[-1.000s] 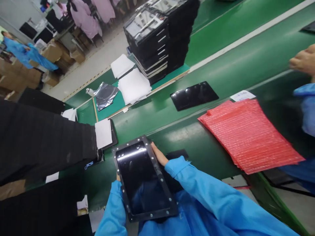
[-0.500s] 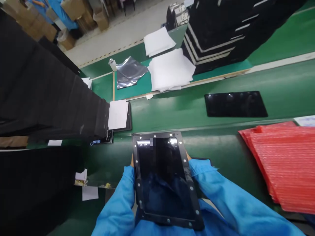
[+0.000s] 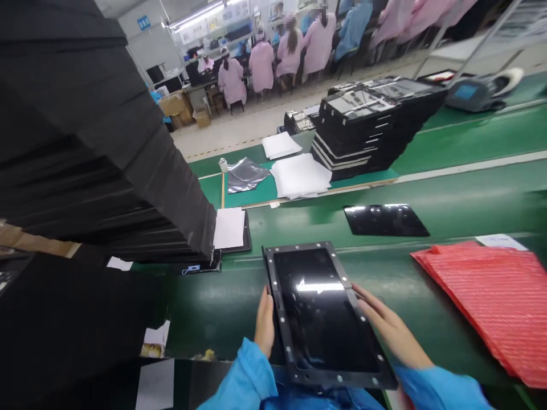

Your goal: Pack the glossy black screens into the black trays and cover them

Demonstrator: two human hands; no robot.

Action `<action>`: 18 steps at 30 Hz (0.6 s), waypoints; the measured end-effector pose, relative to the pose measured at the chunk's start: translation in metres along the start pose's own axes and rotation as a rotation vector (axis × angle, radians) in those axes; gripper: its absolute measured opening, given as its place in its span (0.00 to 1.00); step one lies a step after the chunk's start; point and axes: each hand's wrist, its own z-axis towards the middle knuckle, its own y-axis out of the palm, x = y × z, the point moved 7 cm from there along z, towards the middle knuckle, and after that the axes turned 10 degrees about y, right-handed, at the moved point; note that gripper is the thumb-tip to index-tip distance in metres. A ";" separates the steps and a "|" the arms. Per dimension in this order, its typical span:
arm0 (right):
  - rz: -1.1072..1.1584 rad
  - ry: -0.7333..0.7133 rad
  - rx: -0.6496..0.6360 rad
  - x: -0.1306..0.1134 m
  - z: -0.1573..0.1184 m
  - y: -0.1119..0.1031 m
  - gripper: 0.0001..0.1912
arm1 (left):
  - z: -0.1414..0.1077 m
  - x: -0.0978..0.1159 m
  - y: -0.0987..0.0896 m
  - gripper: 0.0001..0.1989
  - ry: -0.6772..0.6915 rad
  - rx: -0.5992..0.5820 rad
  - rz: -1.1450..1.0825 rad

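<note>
A flat black frame (image 3: 337, 377) with small round silvery dots along its border surrounds a glossy dark screen panel (image 3: 320, 319). It is tilted in front of my body and partly overhangs the near edge of the green bench. My left hand (image 3: 265, 322) grips its left side, with the fingers partly hidden beneath. On the right side, my right hand (image 3: 391, 327) presses along the frame's edge, fingers stretched forward and the palm against it. A thin dark layer shows along the frame's left edge; I cannot tell what it is.
Red bubble-wrap bags (image 3: 482, 296) lie at right, and a glossy black panel (image 3: 384, 220) rests farther back. Tall black stacks (image 3: 141, 148) rise at left. White sheets (image 3: 301, 175), a silvery bag (image 3: 245, 175) and stacked black trays (image 3: 359, 131) stand beyond. Co-workers (image 3: 261, 65) sit far back.
My view has lifted, bringing the seated co-workers into sight. The framed panel has shifted right and turned in the picture, catching a bright light reflection. Both my hands now show at its sides.
</note>
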 end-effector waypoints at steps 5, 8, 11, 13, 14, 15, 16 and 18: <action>-0.650 -0.446 0.229 -0.050 -0.066 0.012 0.20 | -0.015 -0.013 0.003 0.33 -0.013 0.000 0.061; -0.569 -0.334 0.187 -0.058 -0.059 0.009 0.21 | -0.013 -0.012 0.006 0.34 0.005 0.000 0.102; -0.071 -0.064 -0.066 -0.047 -0.033 -0.004 0.28 | -0.009 -0.010 0.004 0.35 0.019 0.039 0.144; 0.254 0.023 -0.338 -0.048 -0.025 0.002 0.33 | -0.008 -0.005 0.000 0.36 0.035 0.070 0.185; 0.333 0.021 -0.449 -0.054 -0.025 0.007 0.34 | -0.009 0.000 -0.002 0.36 0.053 0.088 0.221; 0.351 -0.011 -0.520 -0.061 -0.026 0.010 0.34 | -0.012 0.008 -0.005 0.36 0.086 0.110 0.276; 0.330 -0.058 -0.557 -0.070 -0.030 0.013 0.32 | -0.015 0.019 -0.008 0.37 0.134 0.139 0.349; 0.289 -0.134 -0.564 -0.087 -0.038 0.014 0.29 | -0.028 0.048 -0.014 0.43 0.244 0.242 0.515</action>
